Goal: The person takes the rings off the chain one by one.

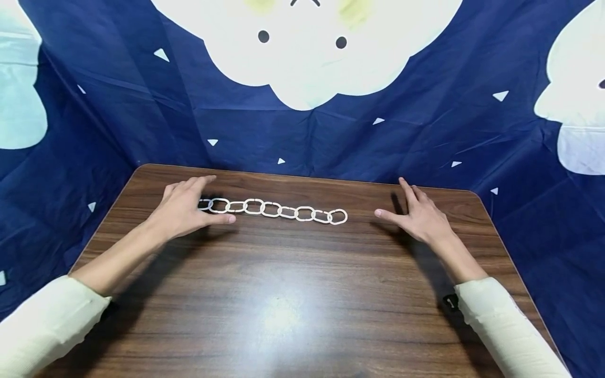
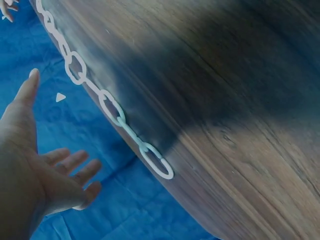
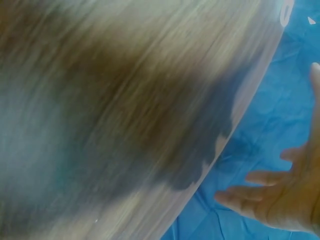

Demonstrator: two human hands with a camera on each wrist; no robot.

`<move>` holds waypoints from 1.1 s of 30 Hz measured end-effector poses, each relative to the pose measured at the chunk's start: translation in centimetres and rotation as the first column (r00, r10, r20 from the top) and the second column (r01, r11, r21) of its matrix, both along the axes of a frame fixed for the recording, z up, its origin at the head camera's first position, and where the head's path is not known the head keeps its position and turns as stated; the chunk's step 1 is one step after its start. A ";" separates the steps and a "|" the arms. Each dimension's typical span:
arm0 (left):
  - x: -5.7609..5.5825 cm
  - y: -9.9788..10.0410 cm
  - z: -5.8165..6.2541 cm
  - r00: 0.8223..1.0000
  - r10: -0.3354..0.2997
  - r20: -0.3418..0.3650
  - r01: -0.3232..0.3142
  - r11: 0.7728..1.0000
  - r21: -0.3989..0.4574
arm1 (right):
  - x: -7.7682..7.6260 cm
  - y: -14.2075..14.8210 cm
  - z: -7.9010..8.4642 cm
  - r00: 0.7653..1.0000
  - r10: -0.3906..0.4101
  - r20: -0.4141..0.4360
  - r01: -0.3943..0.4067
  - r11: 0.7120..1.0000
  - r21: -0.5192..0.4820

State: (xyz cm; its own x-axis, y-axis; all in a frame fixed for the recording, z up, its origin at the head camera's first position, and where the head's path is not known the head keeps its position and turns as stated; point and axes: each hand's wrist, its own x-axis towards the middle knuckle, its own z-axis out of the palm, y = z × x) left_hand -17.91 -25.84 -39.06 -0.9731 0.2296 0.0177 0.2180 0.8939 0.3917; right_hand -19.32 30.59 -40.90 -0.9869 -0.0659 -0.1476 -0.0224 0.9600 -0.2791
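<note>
A chain of white plastic links [image 1: 304,213] lies stretched out sideways on the wooden table, towards its far edge. My left hand [image 1: 181,207] hovers over the chain's left part, thumb and fingers spread, and hides some links in the head view. In the left wrist view the chain [image 2: 111,107] runs past that hand [image 2: 50,175], down to its end link, with nothing gripped. My right hand [image 1: 420,215] is held above the table to the right of the chain, apart from its last link, fingers spread and holding nothing.
The brown wooden table [image 1: 302,273] has rounded far corners. Dark blue cloth [image 1: 264,131] with white clouds and small triangles hangs behind it and at both sides. A small black object [image 1: 450,301] shows at the right sleeve cuff.
</note>
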 end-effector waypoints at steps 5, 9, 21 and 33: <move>-0.1 0.8 0.3 1.000 -0.016 0.010 0.016 1.000 0.000 | -0.2 -0.5 0.1 1.000 0.002 -0.016 -0.002 1.000 0.010; -0.2 1.5 0.4 1.000 -0.024 -0.003 0.024 1.000 0.001 | -0.4 -1.0 -0.1 1.000 0.000 -0.023 0.000 1.000 0.006; 0.0 3.1 0.6 0.997 -0.069 -0.044 0.069 0.998 0.006 | -0.5 -1.6 0.4 1.000 0.008 -0.021 -0.008 1.000 0.013; 0.5 4.4 -0.1 0.994 -0.111 -0.024 0.111 0.994 0.014 | -0.1 -2.0 -0.3 0.999 0.034 -0.017 -0.033 0.999 0.026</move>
